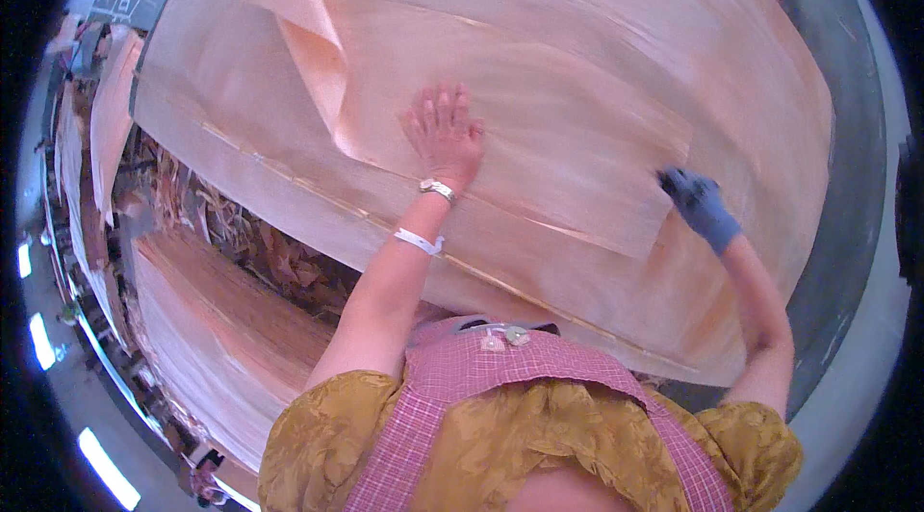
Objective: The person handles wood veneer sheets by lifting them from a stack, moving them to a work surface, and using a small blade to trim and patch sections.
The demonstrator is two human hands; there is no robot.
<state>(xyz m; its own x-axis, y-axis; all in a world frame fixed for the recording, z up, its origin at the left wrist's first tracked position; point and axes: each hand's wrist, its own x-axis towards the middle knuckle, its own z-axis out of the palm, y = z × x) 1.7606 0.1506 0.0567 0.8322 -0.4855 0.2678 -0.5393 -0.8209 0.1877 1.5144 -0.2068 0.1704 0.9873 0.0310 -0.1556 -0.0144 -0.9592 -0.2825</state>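
The broad stack of veneer sheets (577,79) lies flat and open between the left hand (445,137) and the gloved right hand (701,206), so passage across its top is free there; a folded-up flap of veneer (313,40) rises left of the left hand and blocks a low sweep that way; below the stack's near edge a gap holds loose veneer scraps (241,233), cluttered; a lower veneer pile (221,320) fills the near left; the grey floor (847,127) runs open along the right.

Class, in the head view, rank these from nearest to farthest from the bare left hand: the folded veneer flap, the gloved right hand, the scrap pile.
From the left hand:
1. Folded veneer flap, just to its left.
2. Gloved right hand, far right, on the sheet's edge.
3. Scrap pile, lower left; nearly ties with 2.
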